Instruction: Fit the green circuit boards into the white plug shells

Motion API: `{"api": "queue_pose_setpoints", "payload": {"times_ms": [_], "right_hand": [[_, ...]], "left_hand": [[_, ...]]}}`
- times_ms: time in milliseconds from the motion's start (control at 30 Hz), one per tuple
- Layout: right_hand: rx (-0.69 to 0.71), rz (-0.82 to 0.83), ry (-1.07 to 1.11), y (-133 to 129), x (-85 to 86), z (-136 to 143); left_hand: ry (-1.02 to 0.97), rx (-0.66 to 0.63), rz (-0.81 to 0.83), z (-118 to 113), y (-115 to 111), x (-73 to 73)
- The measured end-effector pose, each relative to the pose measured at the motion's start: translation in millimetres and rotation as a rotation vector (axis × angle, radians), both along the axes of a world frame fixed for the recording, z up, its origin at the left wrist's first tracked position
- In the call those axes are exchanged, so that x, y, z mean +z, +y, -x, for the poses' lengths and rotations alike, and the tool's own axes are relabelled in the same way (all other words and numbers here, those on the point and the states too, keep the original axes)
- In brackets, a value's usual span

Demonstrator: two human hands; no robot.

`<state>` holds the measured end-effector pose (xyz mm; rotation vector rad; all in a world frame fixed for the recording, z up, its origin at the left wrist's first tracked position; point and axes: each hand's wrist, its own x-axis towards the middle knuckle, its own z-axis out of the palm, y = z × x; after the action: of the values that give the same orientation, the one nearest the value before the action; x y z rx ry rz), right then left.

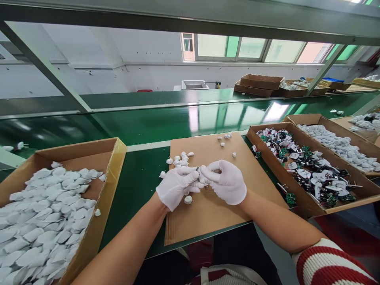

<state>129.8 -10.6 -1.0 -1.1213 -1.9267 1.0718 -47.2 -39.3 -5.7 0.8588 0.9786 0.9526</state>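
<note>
Both left hand (178, 185) and right hand (226, 183) hold a white piece (203, 178).

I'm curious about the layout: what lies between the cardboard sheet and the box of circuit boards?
Green tabletop with loose circuit-board pieces, in the head view.

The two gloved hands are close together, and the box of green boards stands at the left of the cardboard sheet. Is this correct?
Not quite: the head view shows the box of green boards right of the cardboard sheet. The left hand and right hand are indeed close together.
</note>
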Motion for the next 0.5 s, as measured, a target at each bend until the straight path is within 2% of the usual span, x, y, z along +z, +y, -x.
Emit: {"api": "queue_pose_setpoints", "payload": {"times_ms": [100, 200, 300, 367, 500], "right_hand": [[-0.083, -0.089, -0.091, 0.4, -6.4, 2.9], [-0.051, -0.274, 0.011, -1.7, -12.8, -0.5], [-0.022, -0.432, 0.135, -3.0, -16.8, -4.3], [-0.073, -0.499, 0.162, -3.4, -17.5, -4.6], [-0.091, -0.568, 0.096, -5.7, -14.6, -3.8]], "left_hand": [[0.057, 0.041, -0.015, 2.6, 1.6, -0.1], [0.043, 0.038, -0.028, 8.7, 3.6, 1.7], [-0.005, -0.019, -0.038, 11.4, 3.9, 5.4], [-0.019, -0.089, -0.045, 10.1, 2.9, 7.2], [0.021, -0.170, -0.040, 6.3, 1.3, 5.6]]}}
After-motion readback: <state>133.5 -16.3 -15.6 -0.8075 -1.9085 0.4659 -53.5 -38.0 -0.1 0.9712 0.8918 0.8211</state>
